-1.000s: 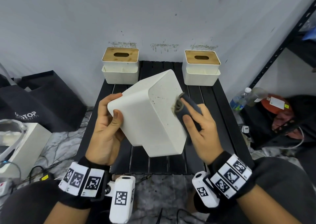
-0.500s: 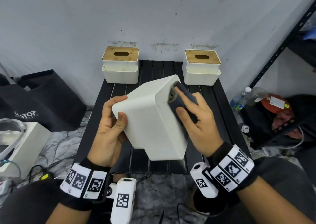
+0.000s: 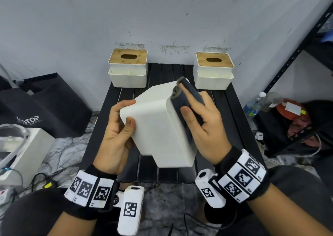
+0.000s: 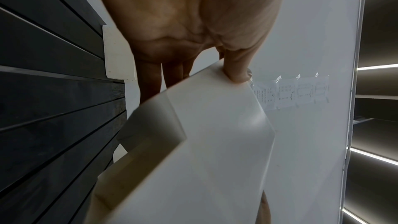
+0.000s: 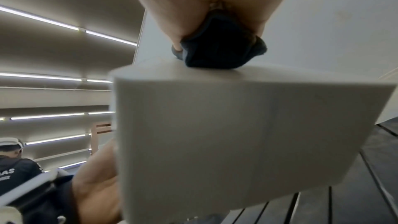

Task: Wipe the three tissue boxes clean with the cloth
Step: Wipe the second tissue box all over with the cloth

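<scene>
Resting in both hands above the black slatted table (image 3: 223, 109): one white tissue box (image 3: 158, 125), tilted, its underside turned toward the head camera.

Left hand (image 3: 115, 133): grips the left end of the held box, thumb curled onto the near face, fingers wrapped round the far side. The left wrist view shows the thumb tip pressed on the box's edge.

Right hand (image 3: 205, 125): presses a folded dark cloth (image 3: 185, 100) against the right end face of the held box. Thumb lies on the cloth's near part; fingers lie along its outer side, pinching it flat to the box. In the right wrist view the cloth (image 5: 219, 50) bulges out between thumb and fingers, touching the box's top edge.

Second tissue box (image 3: 128, 68): white, wooden lid with oval slot, upright at the table's back left corner, against the wall.

Third tissue box (image 3: 213, 71): same make, upright at the back right corner, well apart from the second.

Surroundings: black bag (image 3: 45, 106) on the floor to the left; plastic bottle (image 3: 253, 104) beside the black metal shelf (image 3: 295, 55) to the right.
</scene>
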